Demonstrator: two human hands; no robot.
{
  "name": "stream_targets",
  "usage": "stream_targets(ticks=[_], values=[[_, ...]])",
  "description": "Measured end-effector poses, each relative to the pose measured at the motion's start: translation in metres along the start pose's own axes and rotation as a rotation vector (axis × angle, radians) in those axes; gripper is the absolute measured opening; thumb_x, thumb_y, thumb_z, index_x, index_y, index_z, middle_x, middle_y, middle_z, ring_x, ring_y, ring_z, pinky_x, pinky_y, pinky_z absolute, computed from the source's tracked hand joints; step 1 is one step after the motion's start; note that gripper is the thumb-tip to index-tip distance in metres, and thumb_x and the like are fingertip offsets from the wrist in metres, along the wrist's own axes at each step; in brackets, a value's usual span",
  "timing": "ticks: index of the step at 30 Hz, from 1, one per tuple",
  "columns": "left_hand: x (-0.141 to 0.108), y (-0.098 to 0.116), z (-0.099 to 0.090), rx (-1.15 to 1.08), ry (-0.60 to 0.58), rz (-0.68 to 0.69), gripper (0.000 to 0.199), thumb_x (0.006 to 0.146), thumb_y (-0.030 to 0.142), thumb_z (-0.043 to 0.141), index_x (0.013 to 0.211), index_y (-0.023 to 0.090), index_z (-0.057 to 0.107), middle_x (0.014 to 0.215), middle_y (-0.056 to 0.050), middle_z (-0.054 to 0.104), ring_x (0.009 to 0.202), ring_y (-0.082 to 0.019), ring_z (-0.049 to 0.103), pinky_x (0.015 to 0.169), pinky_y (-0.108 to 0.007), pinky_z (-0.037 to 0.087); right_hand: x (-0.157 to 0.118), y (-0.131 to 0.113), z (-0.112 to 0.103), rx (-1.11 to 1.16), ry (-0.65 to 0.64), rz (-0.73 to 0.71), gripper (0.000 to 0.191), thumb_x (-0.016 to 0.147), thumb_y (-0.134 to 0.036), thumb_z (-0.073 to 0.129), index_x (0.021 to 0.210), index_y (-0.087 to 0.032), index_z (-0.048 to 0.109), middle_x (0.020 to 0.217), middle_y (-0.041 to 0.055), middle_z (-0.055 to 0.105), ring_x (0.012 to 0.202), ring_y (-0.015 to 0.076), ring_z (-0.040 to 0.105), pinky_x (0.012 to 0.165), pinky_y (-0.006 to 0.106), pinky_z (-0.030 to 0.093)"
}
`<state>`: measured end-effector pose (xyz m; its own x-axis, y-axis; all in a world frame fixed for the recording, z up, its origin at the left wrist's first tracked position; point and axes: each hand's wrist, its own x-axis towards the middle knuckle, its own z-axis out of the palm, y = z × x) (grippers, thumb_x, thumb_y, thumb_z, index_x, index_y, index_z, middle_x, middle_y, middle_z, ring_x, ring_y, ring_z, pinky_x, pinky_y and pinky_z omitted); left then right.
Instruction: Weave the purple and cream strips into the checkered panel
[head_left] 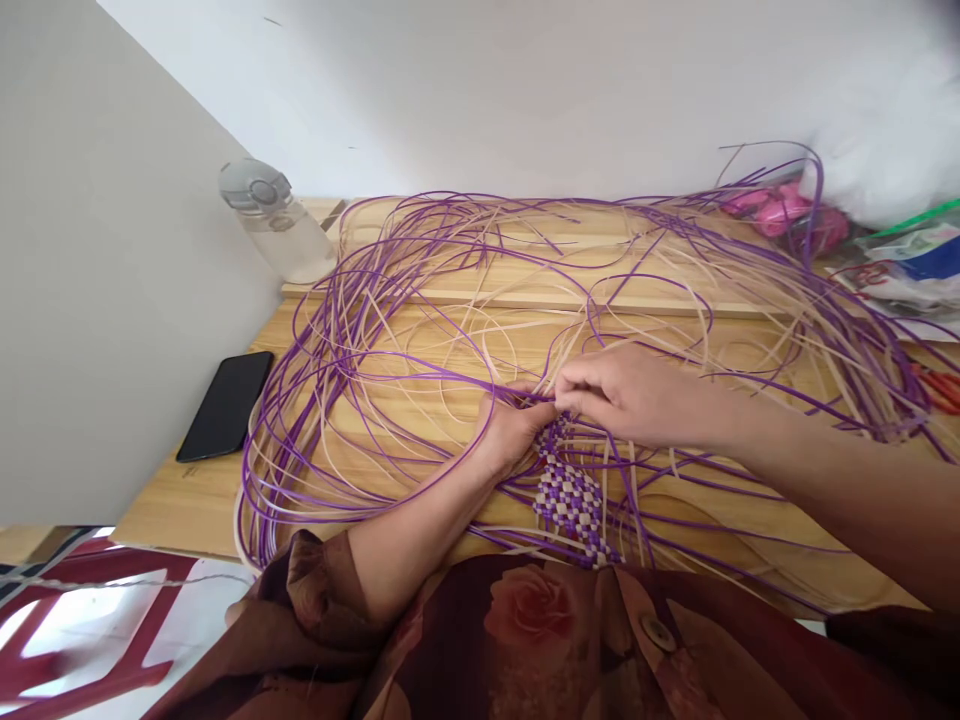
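A woven piece [571, 500] of purple and beige strips lies on the wooden table close to my body, in a checkered pattern. Long loose strips [322, 340] fan out from it to both sides in wide loops. At the far end of the weave, my left hand [514, 430] pinches the woven edge and some purple strips. My right hand [626, 395] meets it there, thumb and forefinger closed on a strip at the same spot. Which strip lies between the right fingertips is too small to tell.
On the left of the table [165, 510] lies a black phone [226, 405]. Behind it stands a clear water bottle [281, 225] near the wall. Plastic bags [907, 265] and a pink bundle [784, 215] sit at the back right, with red-handled scissors [937, 388] at the right edge.
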<state>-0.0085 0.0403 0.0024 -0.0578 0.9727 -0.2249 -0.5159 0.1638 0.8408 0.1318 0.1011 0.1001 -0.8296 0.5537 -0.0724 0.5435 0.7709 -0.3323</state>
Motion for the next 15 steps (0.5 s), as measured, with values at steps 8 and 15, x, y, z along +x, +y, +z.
stream_targets(ticks=[8, 15], values=[[0.004, 0.002, -0.002, -0.127, 0.006, -0.165, 0.030, 0.046, 0.021, 0.088, 0.069, 0.013, 0.069, 0.066, -0.002, 0.068, 0.059, -0.014, 0.060, 0.068, -0.030, 0.048, 0.004, 0.030, 0.017, 0.017, 0.249, 0.200, 0.018, 0.089, -0.026, 0.053, 0.091, -0.018, 0.068, 0.078, 0.0026, 0.069, 0.069, 0.0150, 0.060, 0.064, 0.026, 0.039], [0.006, 0.001, -0.004, -0.184, 0.002, -0.159, 0.044, 0.048, 0.015, 0.086, 0.089, 0.016, 0.070, 0.075, -0.002, 0.072, 0.064, -0.016, 0.065, 0.070, -0.031, 0.050, -0.024, -0.001, 0.028, -0.146, 0.224, 0.243, 0.023, 0.093, -0.025, 0.047, 0.090, -0.018, 0.068, 0.085, 0.0080, 0.070, 0.083, 0.0230, 0.064, 0.072, 0.032, 0.041]])
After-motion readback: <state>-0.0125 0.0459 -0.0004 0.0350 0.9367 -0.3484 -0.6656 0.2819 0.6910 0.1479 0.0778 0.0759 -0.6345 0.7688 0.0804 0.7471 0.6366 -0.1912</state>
